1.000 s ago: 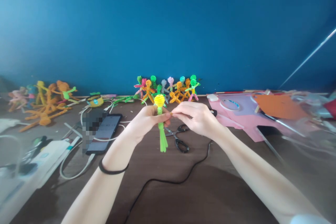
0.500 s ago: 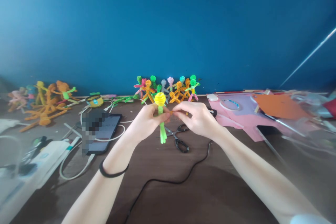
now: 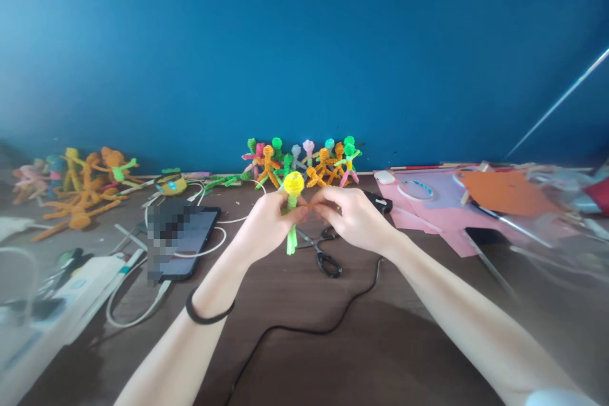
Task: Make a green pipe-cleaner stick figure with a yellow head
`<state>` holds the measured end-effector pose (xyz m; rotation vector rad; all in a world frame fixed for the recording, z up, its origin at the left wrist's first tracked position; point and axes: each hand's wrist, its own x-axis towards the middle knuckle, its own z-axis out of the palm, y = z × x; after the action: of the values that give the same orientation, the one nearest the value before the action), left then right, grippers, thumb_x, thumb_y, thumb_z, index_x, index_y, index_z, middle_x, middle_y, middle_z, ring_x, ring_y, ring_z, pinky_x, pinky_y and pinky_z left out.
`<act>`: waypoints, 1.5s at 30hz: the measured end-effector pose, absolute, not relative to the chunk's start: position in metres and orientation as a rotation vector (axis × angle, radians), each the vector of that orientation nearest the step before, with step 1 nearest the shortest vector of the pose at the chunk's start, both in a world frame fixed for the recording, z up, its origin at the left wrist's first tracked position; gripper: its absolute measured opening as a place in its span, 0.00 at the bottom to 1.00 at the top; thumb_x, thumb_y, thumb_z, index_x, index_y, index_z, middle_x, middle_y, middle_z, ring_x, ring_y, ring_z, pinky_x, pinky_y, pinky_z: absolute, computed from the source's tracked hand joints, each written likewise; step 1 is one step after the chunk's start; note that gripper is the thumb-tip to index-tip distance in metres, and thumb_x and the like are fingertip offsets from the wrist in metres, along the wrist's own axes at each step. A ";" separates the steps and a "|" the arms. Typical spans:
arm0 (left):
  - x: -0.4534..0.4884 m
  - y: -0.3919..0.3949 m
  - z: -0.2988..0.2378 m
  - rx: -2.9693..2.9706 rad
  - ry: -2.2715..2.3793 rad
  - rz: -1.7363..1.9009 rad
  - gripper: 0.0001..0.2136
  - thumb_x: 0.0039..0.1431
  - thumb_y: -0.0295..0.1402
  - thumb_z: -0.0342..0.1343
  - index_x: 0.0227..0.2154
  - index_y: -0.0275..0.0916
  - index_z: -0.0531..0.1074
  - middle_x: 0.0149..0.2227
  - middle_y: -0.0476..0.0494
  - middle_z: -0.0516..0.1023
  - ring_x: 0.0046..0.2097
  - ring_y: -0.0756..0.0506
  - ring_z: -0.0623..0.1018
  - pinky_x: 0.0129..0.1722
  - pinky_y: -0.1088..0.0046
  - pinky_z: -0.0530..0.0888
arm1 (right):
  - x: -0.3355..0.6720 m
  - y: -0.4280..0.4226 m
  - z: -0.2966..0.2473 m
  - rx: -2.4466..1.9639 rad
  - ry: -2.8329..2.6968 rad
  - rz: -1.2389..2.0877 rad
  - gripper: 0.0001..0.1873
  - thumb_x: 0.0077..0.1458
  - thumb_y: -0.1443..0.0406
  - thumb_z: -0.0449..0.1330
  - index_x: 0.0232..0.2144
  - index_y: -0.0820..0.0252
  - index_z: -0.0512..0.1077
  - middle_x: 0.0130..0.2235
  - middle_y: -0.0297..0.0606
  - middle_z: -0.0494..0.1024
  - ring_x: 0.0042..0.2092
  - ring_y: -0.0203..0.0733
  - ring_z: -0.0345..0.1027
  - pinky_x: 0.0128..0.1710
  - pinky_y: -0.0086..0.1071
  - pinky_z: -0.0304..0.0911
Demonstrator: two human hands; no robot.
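My left hand (image 3: 263, 226) is closed round a pipe-cleaner figure (image 3: 292, 209) with a yellow coiled head and a light green stem that hangs below my fingers. My right hand (image 3: 353, 216) pinches a short orange pipe-cleaner piece (image 3: 309, 206) right beside the figure's neck. Both hands meet above the brown table (image 3: 333, 355), just over a pair of black-handled scissors (image 3: 321, 252).
A row of finished pipe-cleaner figures (image 3: 304, 160) stands against the blue wall. More orange figures (image 3: 85, 187) lie at the far left. A phone (image 3: 183, 238) with white cables sits left, a black cable (image 3: 304, 327) runs forward, and pink and orange paper sheets (image 3: 447, 206) lie right.
Both hands have moved slightly right and farther away with the figure, and the green stem now hangs shorter below my left hand.
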<state>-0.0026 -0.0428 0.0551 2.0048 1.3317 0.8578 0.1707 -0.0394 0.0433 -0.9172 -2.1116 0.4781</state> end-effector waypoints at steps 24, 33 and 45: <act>-0.004 -0.037 0.051 1.718 1.179 0.815 0.11 0.44 0.34 0.60 0.32 0.37 0.74 0.33 0.45 0.78 0.37 0.44 0.76 0.35 0.70 0.71 | 0.174 -0.032 0.039 -0.905 -2.186 0.385 0.04 0.52 0.69 0.57 0.33 0.62 0.70 0.34 0.36 0.75 0.32 0.34 0.66 0.32 0.28 0.59; -0.003 -0.035 0.049 1.643 1.195 0.818 0.11 0.41 0.34 0.62 0.28 0.36 0.68 0.27 0.47 0.76 0.31 0.46 0.76 0.32 0.70 0.71 | 0.173 -0.033 0.040 -0.873 -2.233 0.305 0.04 0.52 0.72 0.56 0.31 0.62 0.70 0.33 0.37 0.75 0.31 0.34 0.66 0.32 0.27 0.59; -0.009 -0.031 0.044 1.670 1.156 0.867 0.17 0.40 0.36 0.63 0.32 0.36 0.67 0.32 0.44 0.77 0.35 0.43 0.77 0.39 0.64 0.71 | 0.180 -0.025 0.034 -0.905 -2.325 0.063 0.09 0.56 0.66 0.53 0.32 0.60 0.74 0.29 0.37 0.77 0.28 0.36 0.69 0.27 0.27 0.55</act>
<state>-0.0091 -0.0308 0.0442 1.6700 1.1563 0.8667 0.1799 -0.0255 0.0337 -0.9049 -2.3248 0.0630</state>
